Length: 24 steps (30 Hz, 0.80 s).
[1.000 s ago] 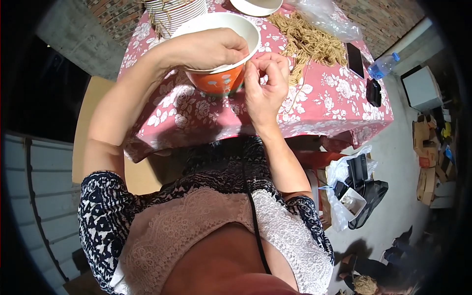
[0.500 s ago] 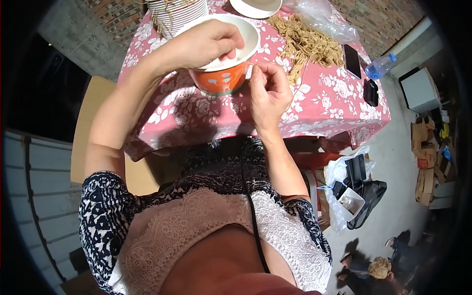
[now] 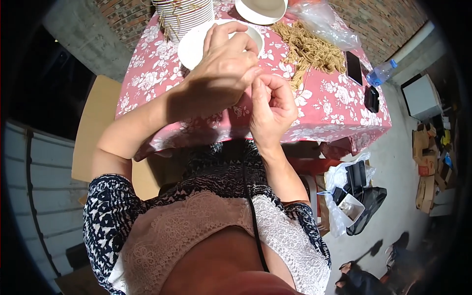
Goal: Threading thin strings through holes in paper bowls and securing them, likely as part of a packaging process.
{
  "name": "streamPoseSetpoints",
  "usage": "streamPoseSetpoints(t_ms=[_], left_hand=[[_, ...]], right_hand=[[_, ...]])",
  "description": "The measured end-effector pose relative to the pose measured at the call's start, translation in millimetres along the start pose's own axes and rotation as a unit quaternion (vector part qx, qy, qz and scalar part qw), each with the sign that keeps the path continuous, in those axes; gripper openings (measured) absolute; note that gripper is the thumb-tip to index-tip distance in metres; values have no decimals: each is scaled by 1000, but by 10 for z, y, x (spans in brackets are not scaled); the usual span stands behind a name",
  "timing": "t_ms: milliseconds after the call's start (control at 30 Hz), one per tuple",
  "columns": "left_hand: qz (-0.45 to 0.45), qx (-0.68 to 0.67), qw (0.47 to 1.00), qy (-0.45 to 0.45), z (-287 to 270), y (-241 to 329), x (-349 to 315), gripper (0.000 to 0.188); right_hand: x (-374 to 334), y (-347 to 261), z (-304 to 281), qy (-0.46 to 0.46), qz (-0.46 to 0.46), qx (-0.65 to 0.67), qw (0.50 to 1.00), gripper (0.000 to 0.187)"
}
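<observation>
My left hand is held over the table, back of the hand up and fingers bent, in front of a white-lined tub. The tub's orange side is out of sight behind my hand and forearm. My right hand is close beside it, with thumb and forefinger pinched together. The fingertips of both hands meet at one spot; whatever lies between them is too small or hidden to make out. Right of the tub, a heap of tan knotted strands lies on the floral pink tablecloth.
A tall stack of white rings or plates with strands across it stands behind the tub. A white bowl, clear plastic bag, phone, black case and water bottle are farther right. Bags sit below the table's right side.
My left hand has come out of the tub and moved toward me and right, meeting my right hand. The tub's orange side was visible before and is now covered. My right hand has barely shifted.
</observation>
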State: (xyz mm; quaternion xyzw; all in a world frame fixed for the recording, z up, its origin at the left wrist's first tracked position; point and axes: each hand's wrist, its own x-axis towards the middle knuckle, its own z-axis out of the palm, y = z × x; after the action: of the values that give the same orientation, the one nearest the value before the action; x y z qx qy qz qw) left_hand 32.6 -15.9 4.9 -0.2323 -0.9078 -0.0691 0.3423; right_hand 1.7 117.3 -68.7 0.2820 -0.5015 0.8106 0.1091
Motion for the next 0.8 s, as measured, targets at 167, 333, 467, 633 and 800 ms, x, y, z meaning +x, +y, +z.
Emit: streamPoseSetpoints(t_ms=[167, 333, 467, 633, 800], left_hand=[[70, -3, 996, 57, -23, 37, 11, 9], [43, -27, 998, 40, -57, -10, -16, 10], [24, -57, 998, 16, -63, -60, -54, 18], [-62, -42, 997, 20, -64, -267, -19, 14], [-191, -154, 968, -43, -49, -427, 19, 23]], right_hand=[[-17, 11, -2, -15, 19, -7, 1000, 6], [-19, 13, -30, -29, 65, -21, 997, 7], [9, -4, -5, -21, 96, 27, 995, 4], [137, 132, -102, 13, 112, 19, 993, 6], [211, 249, -124, 8, 117, 7, 993, 9]])
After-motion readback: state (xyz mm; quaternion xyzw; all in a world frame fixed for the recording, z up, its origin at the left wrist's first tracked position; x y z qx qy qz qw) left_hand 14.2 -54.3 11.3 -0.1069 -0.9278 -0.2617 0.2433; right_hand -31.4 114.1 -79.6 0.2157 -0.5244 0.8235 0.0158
